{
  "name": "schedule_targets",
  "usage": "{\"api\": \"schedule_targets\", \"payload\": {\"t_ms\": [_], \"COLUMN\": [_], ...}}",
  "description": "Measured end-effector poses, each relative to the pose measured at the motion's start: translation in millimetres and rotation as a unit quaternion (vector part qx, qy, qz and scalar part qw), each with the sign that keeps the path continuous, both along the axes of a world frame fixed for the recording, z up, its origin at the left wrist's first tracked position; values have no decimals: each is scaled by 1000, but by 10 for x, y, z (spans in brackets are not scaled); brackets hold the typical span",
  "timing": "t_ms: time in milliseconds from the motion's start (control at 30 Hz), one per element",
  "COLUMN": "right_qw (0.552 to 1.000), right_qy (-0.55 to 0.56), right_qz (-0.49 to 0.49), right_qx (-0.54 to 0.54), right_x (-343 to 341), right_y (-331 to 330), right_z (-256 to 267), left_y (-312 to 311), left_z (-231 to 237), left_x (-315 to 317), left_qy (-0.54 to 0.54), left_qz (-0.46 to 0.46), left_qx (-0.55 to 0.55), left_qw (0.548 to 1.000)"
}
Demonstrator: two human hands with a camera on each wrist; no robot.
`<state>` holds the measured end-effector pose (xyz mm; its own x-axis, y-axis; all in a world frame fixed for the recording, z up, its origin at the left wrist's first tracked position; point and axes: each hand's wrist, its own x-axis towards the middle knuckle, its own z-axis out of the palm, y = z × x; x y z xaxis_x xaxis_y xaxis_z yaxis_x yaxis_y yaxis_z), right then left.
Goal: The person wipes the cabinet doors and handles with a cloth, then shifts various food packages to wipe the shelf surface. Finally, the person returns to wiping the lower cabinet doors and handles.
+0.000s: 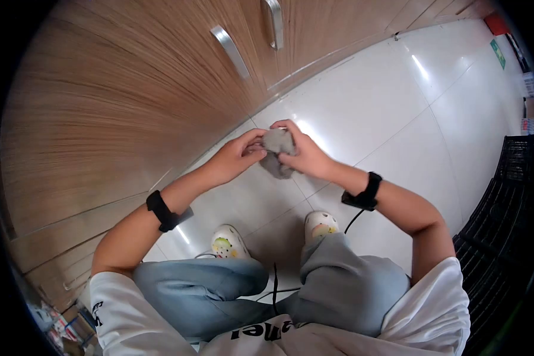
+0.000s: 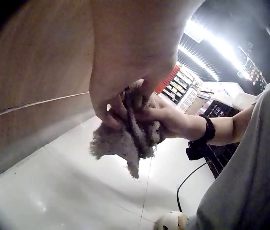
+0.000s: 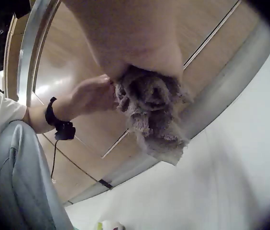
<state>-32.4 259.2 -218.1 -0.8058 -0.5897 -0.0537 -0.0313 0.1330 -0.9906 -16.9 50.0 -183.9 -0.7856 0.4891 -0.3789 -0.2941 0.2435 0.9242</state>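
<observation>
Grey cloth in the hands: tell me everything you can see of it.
The grey cloth looks soft and fuzzy, like terry or a rag. It is crumpled into a bunch with deep folds, and a loose, ragged-edged part hangs below. The left hand and right hand both grip it, above the pale tiled floor near the wood-grain cabinet. Whether it is wet, I cannot tell.

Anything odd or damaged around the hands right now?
The gray cloth bunched between the left hand and right hand looks ragged: loose fibers stick out along its dangling edge, possibly from wear.
</observation>
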Motion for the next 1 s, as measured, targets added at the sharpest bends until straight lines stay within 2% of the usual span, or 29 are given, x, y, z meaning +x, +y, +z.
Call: {"api": "schedule_targets", "payload": {"t_ms": [33,67,100,167,233,333,400,433,500,533,600,633,667,733,833,1000], "right_qw": [998,997,996,988,974,969,935,935,911,910,869,868,847,816,828,836], "right_qy": [-37,-44,-49,-18,-67,-51,-143,-136,-137,-132,-101,-94,-105,-138,-50,-11], "right_qz": [26,10,-9,-35,-54,-69,-46,-49,14,13,130,128,161,193,222,182], "right_qx": [38,59,80,146,211,233,322,324,388,393,467,471,496,528,513,518], "right_x": [-30,-38,-42,-34,-4,108,111,118,143,142,114,86,60,-23,-147,-301], "right_y": [138,280,443,821,1193,1659,1869,1978,2171,2234,2301,2302,2302,2254,2216,2051], "right_z": [34,36,25,-16,17,50,232,242,269,325,466,537,606,765,842,1098], "left_y": [11,19,-8,-121,-223,-376,-427,-437,-480,-530,-614,-646,-662,-661,-593,-333], "left_z": [44,108,71,0,3,5,45,72,62,51,75,108,139,173,190,103], "left_x": [-12,-25,-33,-59,-29,96,95,108,143,142,161,175,180,200,224,24], "left_qy": [31,87,83,114,105,79,81,52,27,38,58,97,135,154,187,226], "left_qz": [-31,-51,-52,-77,-79,-85,-84,-84,-80,-105,-122,-155,-188,-182,-184,-233], "left_qx": [-45,-86,-86,-154,-174,-208,-223,-244,-258,-292,-326,-364,-401,-404,-415,-393], "left_qw": [998,991,991,978,976,971,968,965,962,950,936,913,887,883,872,860]}}
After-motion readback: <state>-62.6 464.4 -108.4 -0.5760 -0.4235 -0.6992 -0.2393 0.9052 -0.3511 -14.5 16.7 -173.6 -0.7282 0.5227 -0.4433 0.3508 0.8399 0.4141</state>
